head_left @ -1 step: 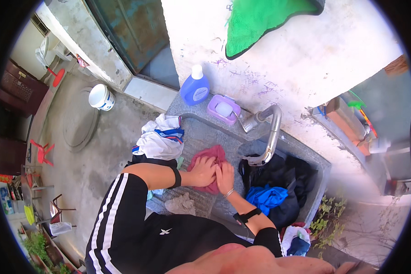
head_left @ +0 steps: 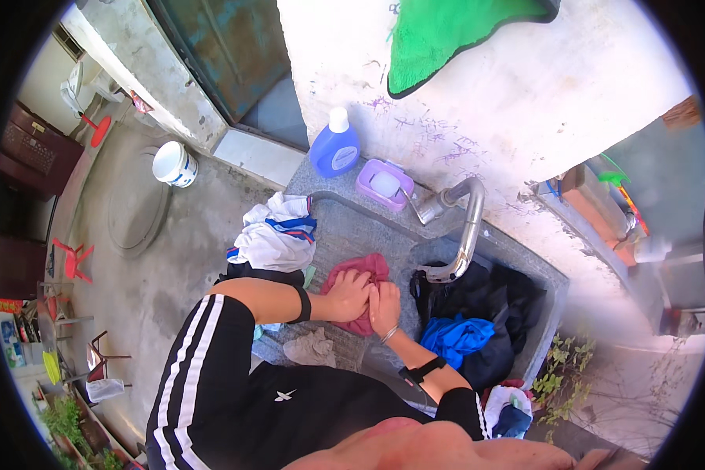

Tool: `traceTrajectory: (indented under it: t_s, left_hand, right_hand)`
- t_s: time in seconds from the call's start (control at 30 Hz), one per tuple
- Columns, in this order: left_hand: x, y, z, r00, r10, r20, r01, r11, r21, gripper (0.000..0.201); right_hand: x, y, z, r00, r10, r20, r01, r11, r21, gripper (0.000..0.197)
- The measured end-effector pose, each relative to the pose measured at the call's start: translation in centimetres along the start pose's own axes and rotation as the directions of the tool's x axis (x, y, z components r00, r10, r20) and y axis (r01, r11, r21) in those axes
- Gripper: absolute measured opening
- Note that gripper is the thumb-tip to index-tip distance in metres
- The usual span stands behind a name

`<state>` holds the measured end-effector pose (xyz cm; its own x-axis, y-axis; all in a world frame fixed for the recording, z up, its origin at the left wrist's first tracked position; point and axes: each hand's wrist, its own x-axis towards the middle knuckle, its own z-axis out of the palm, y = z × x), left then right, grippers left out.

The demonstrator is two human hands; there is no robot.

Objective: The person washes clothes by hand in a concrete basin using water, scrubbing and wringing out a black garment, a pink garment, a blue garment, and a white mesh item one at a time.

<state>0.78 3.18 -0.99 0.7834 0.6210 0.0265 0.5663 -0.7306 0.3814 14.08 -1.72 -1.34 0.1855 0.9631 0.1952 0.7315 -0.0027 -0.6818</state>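
Both hands press on a wet-looking dusky red cloth [head_left: 362, 271] lying on the sloped stone washboard [head_left: 368, 227] of a sink. My left hand [head_left: 348, 296] grips it from the left, fingers curled into the fabric. Right against it, my right hand [head_left: 385, 308] holds the cloth's right side, its fingers bent and partly hidden. A grey-brown crumpled cloth [head_left: 310, 349] lies nearer to me. White garments with blue trim [head_left: 276, 235] are heaped at the washboard's left edge. In the basin to the right, a bright blue cloth [head_left: 458, 339] rests on black clothes [head_left: 509, 305].
A curved metal tap [head_left: 470, 227] reaches over the basin. On the back ledge stand a purple detergent bottle [head_left: 334, 147] and a lilac soap dish [head_left: 374, 197] with white soap [head_left: 385, 185]. Further off are a white bucket [head_left: 174, 164] and a green cloth [head_left: 446, 43] on the wall.
Both hands and the red cloth have shifted very slightly, with the right hand a little closer to the left. Nothing has been let go.
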Motion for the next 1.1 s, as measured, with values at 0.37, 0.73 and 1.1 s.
traceTrajectory:
  t_s: [0.37,0.73,1.1]
  left_hand:
    - [4.9,-0.6,-2.2,0.965,-0.129,-0.229,0.124,0.992,-0.038,0.048]
    - [9.1,-1.7,0.1,0.933,-0.360,0.009,0.359,0.928,-0.104,0.033]
    - [4.6,-4.0,0.9,0.969,-0.031,0.245,0.066,0.988,-0.137,0.053]
  right_hand:
    - [4.7,4.4,-0.3,0.993,0.120,-0.012,-0.113,0.960,0.254,0.031]
    - [9.1,6.0,1.1,0.997,-0.034,-0.076,0.013,0.963,-0.267,0.027]
    - [4.9,4.4,0.8,0.941,-0.008,0.339,0.126,0.937,-0.325,0.029]
